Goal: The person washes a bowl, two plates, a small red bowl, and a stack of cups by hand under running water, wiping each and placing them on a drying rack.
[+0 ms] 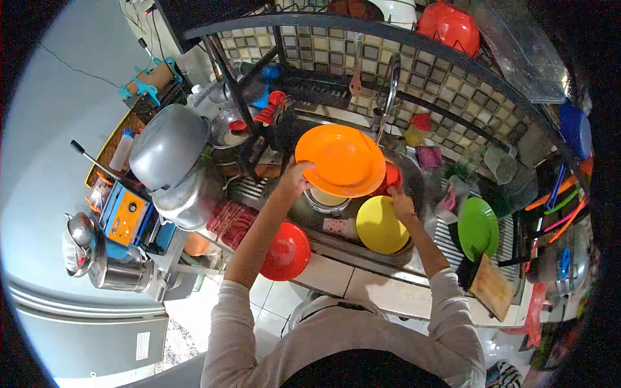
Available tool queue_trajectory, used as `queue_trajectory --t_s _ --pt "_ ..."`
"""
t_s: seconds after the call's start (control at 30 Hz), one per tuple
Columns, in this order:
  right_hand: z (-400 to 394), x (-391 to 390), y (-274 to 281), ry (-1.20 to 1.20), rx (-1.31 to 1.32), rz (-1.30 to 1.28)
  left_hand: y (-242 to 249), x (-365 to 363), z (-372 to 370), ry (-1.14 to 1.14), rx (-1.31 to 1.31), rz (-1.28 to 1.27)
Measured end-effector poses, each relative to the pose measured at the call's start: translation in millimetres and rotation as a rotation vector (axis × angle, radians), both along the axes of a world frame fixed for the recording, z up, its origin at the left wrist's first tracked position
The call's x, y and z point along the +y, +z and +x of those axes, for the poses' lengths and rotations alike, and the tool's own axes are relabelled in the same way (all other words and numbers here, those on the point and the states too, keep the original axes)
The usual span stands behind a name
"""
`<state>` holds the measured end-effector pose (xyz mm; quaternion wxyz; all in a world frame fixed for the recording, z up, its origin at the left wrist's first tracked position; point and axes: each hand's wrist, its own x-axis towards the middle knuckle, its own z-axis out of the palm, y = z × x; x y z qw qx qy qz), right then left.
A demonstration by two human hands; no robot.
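My left hand grips the left rim of an orange plate, thumb on top, and holds it up over the sink below the faucet. Just right of the plate, my right hand is closed on a red cup, partly hidden behind the plate's edge. Beneath my right hand lies a yellow plate. A metal pot with pale contents sits under the orange plate. Beside it is a white and red patterned item.
A red bowl rests at the counter's front edge. On the right, a green plate leans in the rack area near a wooden board. Large metal pots stack at left. A black rack bar spans overhead.
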<state>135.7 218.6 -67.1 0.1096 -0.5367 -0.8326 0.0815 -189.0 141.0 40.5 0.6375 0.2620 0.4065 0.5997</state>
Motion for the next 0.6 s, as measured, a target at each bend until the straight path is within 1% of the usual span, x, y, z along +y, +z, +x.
queue_trajectory --t_s 0.03,0.1,0.13,0.17,0.2,0.23,0.27,0.33,0.37,0.4,0.43,0.47,0.5,0.53,0.57,0.6 --pt "6.7 6.9 -2.8 0.004 -0.001 -0.001 -8.8 3.3 -6.7 -0.04 -0.04 0.042" --pt "16.0 24.4 -3.9 0.114 0.046 -0.082 -18.3 1.7 -13.6 -0.078 -0.082 0.083" --pt "13.2 22.8 8.6 0.117 0.044 -0.083 -15.1 -3.0 -13.5 -0.083 0.031 0.167" --pt "13.5 20.5 22.0 0.079 -0.007 -0.016 -11.7 -7.3 -13.3 -0.089 0.145 0.25" --pt "11.3 19.6 32.9 0.042 -0.059 0.051 1.9 -10.1 -8.6 -0.085 0.145 0.248" --pt "13.1 25.9 32.9 -0.011 -0.092 0.117 23.3 -11.9 -0.1 -0.028 0.1 0.14" --pt "10.8 22.8 42.1 -0.009 -0.093 0.115 37.6 -14.0 5.1 0.028 0.054 0.031" --pt "0.0 6.3 72.0 0.065 0.304 0.082 46.8 -18.5 6.8 0.036 0.07 0.044" --pt "-5.6 -0.7 72.5 0.046 0.341 0.0 49.4 -18.8 6.9 0.044 0.088 0.06" --pt "-17.5 -17.6 78.1 0.089 0.547 -0.139 43.4 -9.6 2.4 0.043 0.087 0.062" --pt "-30.5 -32.2 80.3 0.103 0.624 -0.258 31.9 6.6 -5.4 0.028 0.006 0.007" --pt "-41.3 -40.4 66.2 0.134 0.614 -0.223 25.7 15.6 -9.4 0.012 -0.073 -0.048" --pt "-55.0 -51.2 52.9 0.112 0.717 -0.37 28.3 15.1 -7.9 0.012 -0.073 -0.046" --pt "-70.0 -65.5 48.1 0.139 0.858 -0.446 33.1 12.9 -5.5 0.019 -0.076 -0.017" --pt "-86.8 -78.9 42.4 0.101 0.933 -0.506 35.8 10.5 -4.4 0.027 -0.077 0.011" --pt "-101.6 -98.7 65.8 0.125 0.973 -0.46 35.3 9.0 -4.9 0.028 -0.074 0.009"
